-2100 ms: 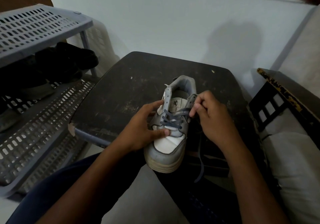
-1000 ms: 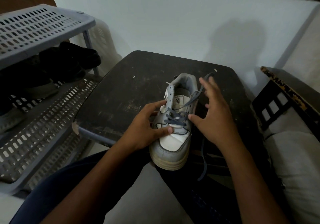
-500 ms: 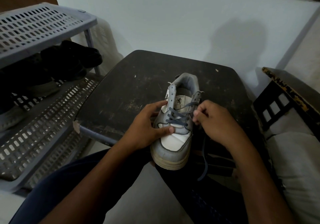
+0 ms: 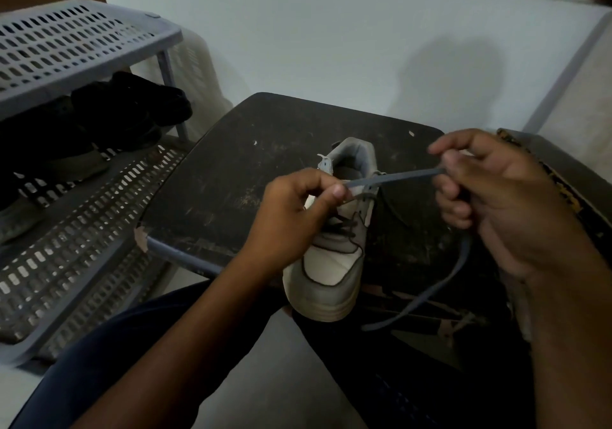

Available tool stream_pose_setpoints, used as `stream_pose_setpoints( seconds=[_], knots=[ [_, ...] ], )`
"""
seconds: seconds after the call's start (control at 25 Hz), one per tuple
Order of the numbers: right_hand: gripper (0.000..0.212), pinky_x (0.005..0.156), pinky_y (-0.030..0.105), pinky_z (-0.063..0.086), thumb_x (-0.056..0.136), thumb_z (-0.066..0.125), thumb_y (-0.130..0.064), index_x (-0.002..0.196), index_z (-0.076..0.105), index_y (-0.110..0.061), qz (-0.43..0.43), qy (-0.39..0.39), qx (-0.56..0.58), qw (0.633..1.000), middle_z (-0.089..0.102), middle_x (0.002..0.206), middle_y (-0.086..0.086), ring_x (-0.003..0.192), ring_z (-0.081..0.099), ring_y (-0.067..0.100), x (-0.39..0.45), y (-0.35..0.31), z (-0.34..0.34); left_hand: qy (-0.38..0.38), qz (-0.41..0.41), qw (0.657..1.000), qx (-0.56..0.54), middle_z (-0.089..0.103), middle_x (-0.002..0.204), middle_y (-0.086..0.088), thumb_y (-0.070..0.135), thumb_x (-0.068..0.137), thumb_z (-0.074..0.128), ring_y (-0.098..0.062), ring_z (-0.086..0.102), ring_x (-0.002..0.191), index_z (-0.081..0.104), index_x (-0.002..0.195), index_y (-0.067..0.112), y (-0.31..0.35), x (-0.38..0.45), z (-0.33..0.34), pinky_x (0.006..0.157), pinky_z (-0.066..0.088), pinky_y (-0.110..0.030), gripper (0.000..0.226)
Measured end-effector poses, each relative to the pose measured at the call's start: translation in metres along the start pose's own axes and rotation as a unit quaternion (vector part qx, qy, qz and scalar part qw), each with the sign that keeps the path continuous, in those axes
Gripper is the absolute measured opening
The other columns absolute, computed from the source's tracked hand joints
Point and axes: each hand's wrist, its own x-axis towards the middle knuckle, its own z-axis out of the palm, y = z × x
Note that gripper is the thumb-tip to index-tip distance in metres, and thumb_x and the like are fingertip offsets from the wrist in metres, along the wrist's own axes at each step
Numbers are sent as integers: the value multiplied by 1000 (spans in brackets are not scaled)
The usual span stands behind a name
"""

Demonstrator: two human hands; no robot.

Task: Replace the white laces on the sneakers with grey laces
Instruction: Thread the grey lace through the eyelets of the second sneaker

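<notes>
Sitting low in the frame, the person's dark-trousered legs fill the bottom edge, with both forearms reaching up from them toward the centre. Just above, a grey and white sneaker rests toe toward the viewer on the near edge of a dark, scuffed worktop, its toe jutting past that edge. The left hand sits over the shoe's lacing, its grip pinching a grey lace between thumb and fingertips. That lace runs taut across to the right hand at centre right, whose grip is curled round it; the loose tail hangs below that hand toward the lower centre. Farther off, at the left of the frame, a grey perforated shoe rack holds dark shoes under its top shelf. A pale wall closes the top.
</notes>
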Motion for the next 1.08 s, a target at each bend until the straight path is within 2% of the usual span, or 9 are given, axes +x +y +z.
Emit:
stream_pose_setpoints(
  seconds=[0.16, 0.32, 0.4, 0.48, 0.6, 0.72, 0.8, 1.0, 1.08],
  knots=[
    [15, 37, 17, 28, 97, 49, -11, 97, 60, -21, 17, -47, -82, 995, 52, 54, -4, 41, 37, 7, 0, 0, 19, -113, 16, 992, -56, 71, 83, 3, 14, 95, 57, -8, 69, 80, 67, 106, 14, 21, 3, 12, 75, 53, -23, 15],
    [15, 37, 17, 28, 97, 49, -16, 96, 61, -24, 7, 19, -92, 996, 51, 53, -7, 40, 36, 6, -2, -8, 1, 22, 5, 1000, 9, 63, 60, 6, 19, 94, 57, -5, 58, 55, 71, 86, 19, 10, 7, -6, 57, 46, -19, 17],
    [18, 37, 17, 28, 97, 49, -16, 94, 62, -28, 10, 48, -92, 995, 50, 54, -8, 40, 35, 6, -6, -11, -11, 14, -24, 999, 20, 72, 81, 2, 23, 93, 59, -4, 66, 73, 73, 100, 16, 6, 9, -18, 69, 50, -19, 17],
    [16, 37, 16, 27, 97, 50, -16, 95, 61, -26, 12, 10, -95, 995, 50, 54, -6, 40, 35, 6, -4, -7, 1, -66, 1, 997, 50, 72, 103, 4, 26, 89, 63, -1, 66, 95, 67, 119, 14, 16, 4, -5, 83, 52, -19, 32],
    [12, 35, 15, 27, 97, 51, -16, 96, 62, -20, 17, -31, -89, 995, 49, 53, -5, 38, 35, 6, 1, 1, 19, -70, 85, 992, 59, 72, 76, 1, 18, 90, 65, -9, 67, 69, 74, 92, 12, 29, -3, 19, 63, 55, -30, 11],
    [14, 35, 15, 27, 92, 51, -19, 90, 65, -22, 5, 19, 10, 1000, 47, 53, -7, 40, 34, 5, -2, -5, -9, 44, 20, 997, 58, 62, 59, 5, 14, 94, 61, -4, 58, 53, 73, 82, 17, 5, 2, -7, 53, 45, -15, 17],
    [18, 37, 14, 32, 84, 52, -22, 85, 69, -21, -17, 28, 116, 993, 48, 56, -7, 42, 38, 3, -6, -5, -33, 57, -31, 994, 92, 62, 58, 1, 17, 95, 61, -2, 55, 51, 73, 82, 24, -9, 0, -25, 52, 42, -13, 18],
    [35, 76, 18, 54, 79, 62, -9, 113, 71, -13, -73, -151, 252, 953, 72, 96, 0, 91, 69, 10, -6, 11, -40, -47, -50, 983, 171, 69, 64, 0, 36, 90, 63, -13, 65, 58, 78, 86, 23, -27, -11, -18, 57, 54, -40, 20],
    [34, 76, 16, 54, 75, 65, -10, 108, 74, -15, -67, -139, 269, 951, 73, 96, 0, 93, 70, 10, -5, 15, -38, -94, -41, 981, 166, 71, 66, -2, 45, 86, 60, -17, 66, 60, 78, 81, 21, -29, -12, -24, 58, 52, -43, 30]
  ],
)
